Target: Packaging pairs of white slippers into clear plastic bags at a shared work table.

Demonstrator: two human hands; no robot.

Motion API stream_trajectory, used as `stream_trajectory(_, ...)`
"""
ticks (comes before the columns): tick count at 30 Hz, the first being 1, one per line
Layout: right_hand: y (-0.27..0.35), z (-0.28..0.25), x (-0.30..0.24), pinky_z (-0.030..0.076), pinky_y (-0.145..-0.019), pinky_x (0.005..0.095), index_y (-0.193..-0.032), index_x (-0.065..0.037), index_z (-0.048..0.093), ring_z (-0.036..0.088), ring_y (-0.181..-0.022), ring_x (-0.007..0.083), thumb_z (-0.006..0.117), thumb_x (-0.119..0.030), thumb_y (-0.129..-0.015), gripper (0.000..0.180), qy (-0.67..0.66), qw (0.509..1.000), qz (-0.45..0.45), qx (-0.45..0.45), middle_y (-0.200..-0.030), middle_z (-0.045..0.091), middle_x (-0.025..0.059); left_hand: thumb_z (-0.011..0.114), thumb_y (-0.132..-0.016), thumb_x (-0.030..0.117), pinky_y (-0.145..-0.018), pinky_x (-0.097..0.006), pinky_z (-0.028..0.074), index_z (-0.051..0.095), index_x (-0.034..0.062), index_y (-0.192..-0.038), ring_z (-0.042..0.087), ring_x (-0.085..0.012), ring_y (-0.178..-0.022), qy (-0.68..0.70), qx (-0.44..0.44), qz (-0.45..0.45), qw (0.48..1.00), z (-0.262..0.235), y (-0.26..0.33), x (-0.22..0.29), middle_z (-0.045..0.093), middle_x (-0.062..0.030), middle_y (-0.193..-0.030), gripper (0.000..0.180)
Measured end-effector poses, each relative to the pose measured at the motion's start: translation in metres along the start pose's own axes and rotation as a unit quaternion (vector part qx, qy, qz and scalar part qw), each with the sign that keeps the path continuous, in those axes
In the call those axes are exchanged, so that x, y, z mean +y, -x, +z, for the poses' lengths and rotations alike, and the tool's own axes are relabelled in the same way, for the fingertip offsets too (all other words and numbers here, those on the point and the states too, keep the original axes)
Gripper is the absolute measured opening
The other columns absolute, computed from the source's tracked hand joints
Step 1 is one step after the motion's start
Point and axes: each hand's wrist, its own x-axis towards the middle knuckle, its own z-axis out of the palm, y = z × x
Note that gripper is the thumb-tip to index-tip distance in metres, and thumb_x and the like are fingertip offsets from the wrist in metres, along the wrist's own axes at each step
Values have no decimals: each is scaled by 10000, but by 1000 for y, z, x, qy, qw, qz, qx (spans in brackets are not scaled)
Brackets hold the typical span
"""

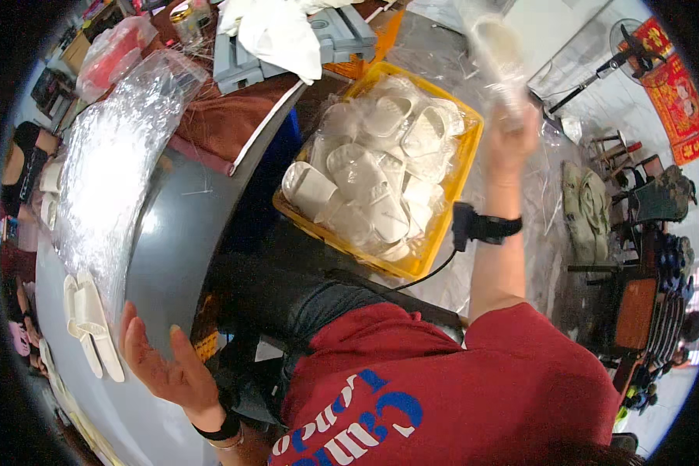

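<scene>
My right hand [512, 136], blurred by motion, is raised past the far right rim of a yellow crate [466, 182]. Its fingers are closed on a clear plastic bag with cream slippers [499, 46] in it, also smeared. Many cream slippers [365, 182] in clear bags are heaped in the crate. Over the near edge of the grey table [175, 233], my left hand [171, 369] is empty, fingers apart and thumb up. Beside it on the table lies an unbagged pair of cream slippers [93, 326].
A stack of clear plastic bags [113, 163] covers the table's far left part. Beyond it are a brown cloth [233, 116], a grey case [342, 39] with white cloth, and a jar [185, 23]. Stools and a fan [629, 50] stand to the right. Other people sit at the far left.
</scene>
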Motion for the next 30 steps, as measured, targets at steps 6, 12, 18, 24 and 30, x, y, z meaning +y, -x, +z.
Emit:
stream_trajectory(6, 238, 24, 47, 474, -915, 485, -1267, -137, 532, 581, -1058, 428, 560, -138, -888, 380, 52, 873, 251, -414, -1189, 582, 228, 552, -911, -27, -1067, -468, 360, 448, -9, -1284, 472, -354, -1250, -34, -66, -38, 996, 6, 15, -9, 468, -226, -1368, 387)
stream_trajectory(12, 259, 45, 24, 482, -872, 513, -1236, -153, 524, 597, -1022, 446, 477, -233, -948, 302, 84, 804, 356, -469, -1175, 589, 245, 570, -918, -6, -1054, -432, 369, 476, -12, -1247, 486, -322, -1227, -51, -76, -84, 992, 6, 19, -6, 499, -191, -1342, 342)
stream_trajectory(18, 229, 67, 14, 485, -899, 473, -1277, -140, 516, 616, -1019, 416, 547, -355, -909, 427, 17, 765, 288, -576, -1176, 611, 247, 576, -923, 10, -1033, -428, 383, 508, -2, -1200, 500, -312, -1206, -54, -88, -111, 988, 5, 25, -10, 521, -177, -1313, 286)
stream_trajectory(24, 116, 66, 20, 518, -795, 465, -1035, -54, 676, 654, -922, 382, 630, -488, -849, 475, 126, 773, 276, -558, -986, 672, 243, 575, -920, 4, -1023, -422, 387, 535, -3, -1140, 522, -316, -1172, -52, -86, -106, 989, -4, 29, -22, 543, -175, -1279, 225)
stream_trajectory(30, 140, 61, 78, 322, -1094, 484, -1446, -92, 391, 414, -1327, 375, 587, -634, -819, 851, 268, 775, 347, -455, -1418, 450, 243, 584, -914, 4, -1005, -415, 401, 556, 4, -1099, 527, -315, -1165, -51, -79, -151, 984, -1, 35, -17, 551, -172, -1270, 187)
